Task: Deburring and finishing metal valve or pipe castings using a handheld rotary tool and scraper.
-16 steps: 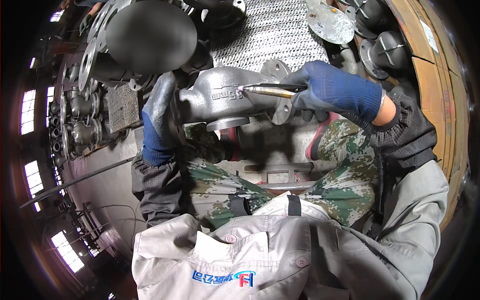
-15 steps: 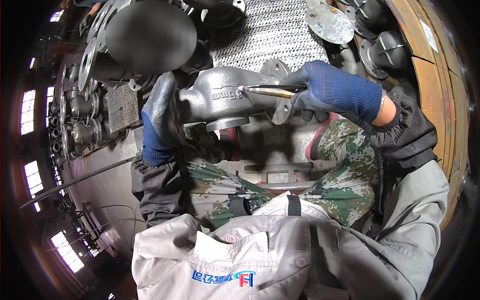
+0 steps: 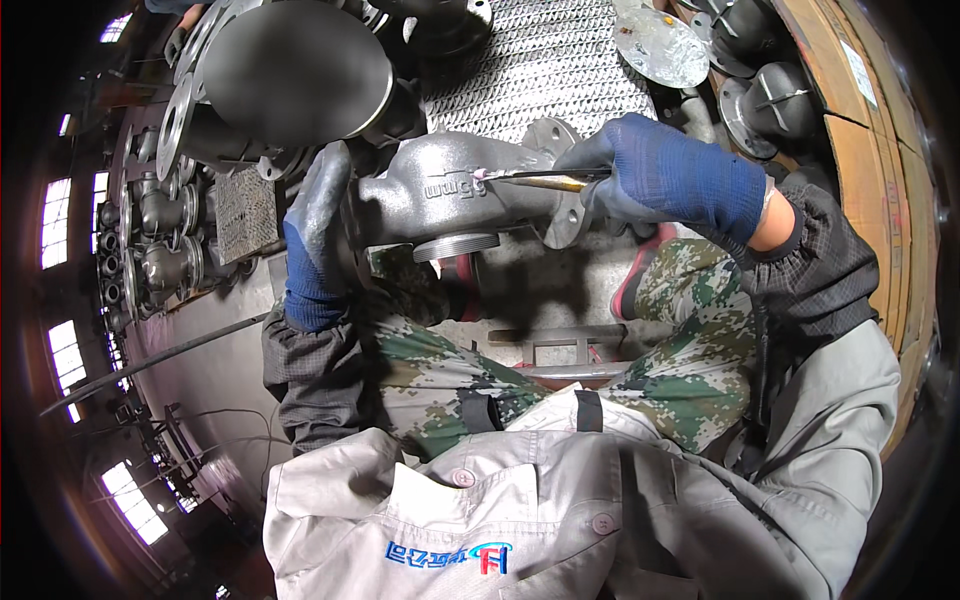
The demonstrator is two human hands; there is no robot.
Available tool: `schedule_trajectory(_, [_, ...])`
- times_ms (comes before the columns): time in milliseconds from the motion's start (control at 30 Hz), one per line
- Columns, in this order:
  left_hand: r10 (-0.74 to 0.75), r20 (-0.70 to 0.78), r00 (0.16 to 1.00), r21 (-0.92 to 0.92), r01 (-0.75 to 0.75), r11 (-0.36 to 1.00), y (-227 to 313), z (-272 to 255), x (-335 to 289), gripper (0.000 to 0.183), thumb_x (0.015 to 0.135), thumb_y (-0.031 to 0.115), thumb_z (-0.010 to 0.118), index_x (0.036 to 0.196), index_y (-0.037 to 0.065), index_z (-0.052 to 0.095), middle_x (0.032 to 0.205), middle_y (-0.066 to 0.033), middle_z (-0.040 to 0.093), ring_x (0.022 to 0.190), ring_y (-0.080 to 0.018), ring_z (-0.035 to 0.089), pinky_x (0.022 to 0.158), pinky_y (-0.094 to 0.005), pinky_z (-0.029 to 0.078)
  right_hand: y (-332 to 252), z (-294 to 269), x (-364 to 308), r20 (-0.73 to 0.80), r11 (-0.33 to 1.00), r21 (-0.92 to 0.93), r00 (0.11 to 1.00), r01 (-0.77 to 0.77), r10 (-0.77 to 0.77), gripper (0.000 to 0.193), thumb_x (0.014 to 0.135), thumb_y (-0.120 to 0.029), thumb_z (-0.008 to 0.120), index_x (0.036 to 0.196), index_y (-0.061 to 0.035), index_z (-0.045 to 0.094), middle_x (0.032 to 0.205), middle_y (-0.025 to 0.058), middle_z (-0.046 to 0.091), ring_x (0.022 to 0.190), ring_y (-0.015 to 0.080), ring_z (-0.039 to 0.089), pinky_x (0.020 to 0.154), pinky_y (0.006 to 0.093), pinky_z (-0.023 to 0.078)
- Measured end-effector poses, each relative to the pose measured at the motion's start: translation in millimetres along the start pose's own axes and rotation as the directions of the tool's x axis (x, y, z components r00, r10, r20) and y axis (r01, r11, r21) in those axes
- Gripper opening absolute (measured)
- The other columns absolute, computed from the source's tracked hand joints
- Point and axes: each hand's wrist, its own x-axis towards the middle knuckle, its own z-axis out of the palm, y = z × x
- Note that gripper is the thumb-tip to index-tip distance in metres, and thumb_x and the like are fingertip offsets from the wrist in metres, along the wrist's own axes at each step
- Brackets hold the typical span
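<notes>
A grey cast-metal valve body (image 3: pixel 415 165) lies across in front of me, its flanged ends to the left and right and a round threaded neck facing me. My left hand (image 3: pixel 318 215), in a blue and grey work glove, is closed round its left flange. In my gloved right hand (image 3: pixel 625 175) is a slim pencil-like tool (image 3: pixel 550 183), brass-coloured along its shaft, with a pink tip. The tip touches, or nearly touches, the raised lettering on the valve body's side. Part of the tool is hidden inside the right glove.
A ridged metal surface (image 3: pixel 530 65) lies beyond the valve body. A large dark round disc (image 3: pixel 295 75) and several flanged castings (image 3: pixel 165 205) stand at the left. More castings (image 3: pixel 780 105) and a cardboard box (image 3: pixel 865 190) are at the right. A thin rod (image 3: pixel 160 362) slants at left.
The right hand and its tool have shifted very slightly, with the tip still at the lettering. My left hand and the valve body stay in place.
</notes>
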Motion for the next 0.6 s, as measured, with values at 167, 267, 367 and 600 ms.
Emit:
schedule_trajectory(167, [0.071,-0.002,0.997,0.045,-0.071,0.996,8.8,-2.5,3.3,0.055,0.081,-0.006,0.055,0.133,0.002,0.042,0.117,-0.0258,0.056,0.105,-0.0373,0.059,0.088,-0.0412,0.048,1.6,2.2,-0.4,-0.014,0.994,0.035,0.995,0.104,-0.103,0.043,0.073,0.005,0.051,0.114,0.0011,0.061,0.075,0.0155,0.067,0.057,0.0144,0.064,0.054,0.0278,0.053])
schedule_trajectory(267, [-0.011,0.0,1.0,-0.035,0.011,0.999,3.2,0.0,3.2,0.054,0.082,-0.005,0.055,0.133,0.003,0.042,0.116,-0.0248,0.056,0.104,-0.0368,0.06,0.087,-0.0408,0.049,2.6,-2.0,2.9,-0.011,0.993,-0.045,0.994,0.111,-0.111,0.042,0.072,0.002,0.054,0.113,-0.0007,0.062,0.074,0.0163,0.067,0.057,0.0155,0.064,0.054,0.0295,0.053])
schedule_trajectory(367, [-0.11,0.016,0.994,-0.016,0.11,0.994,-11.7,0.7,-7.0,0.054,0.082,-0.003,0.056,0.133,0.004,0.042,0.115,-0.024,0.056,0.101,-0.0364,0.06,0.085,-0.0407,0.049,4.9,-1.7,3.5,-0.027,0.963,-0.144,0.972,0.228,-0.234,0.044,0.069,0.001,0.056,0.112,-0.0009,0.063,0.073,0.0174,0.067,0.056,0.0172,0.064,0.055,0.0311,0.053])
schedule_trajectory(600, [0.06,-0.027,0.998,0.064,-0.058,0.996,2.2,-0.1,3.3,0.054,0.081,-0.003,0.056,0.132,0.004,0.042,0.112,-0.0239,0.057,0.097,-0.0355,0.061,0.082,-0.0396,0.05,4.7,-6.7,10.1,-0.071,0.948,-0.279,0.981,0.152,-0.178,0.042,0.068,-0.006,0.057,0.11,-0.0042,0.065,0.07,0.0165,0.066,0.058,0.0224,0.065,0.061,0.0335,0.053])
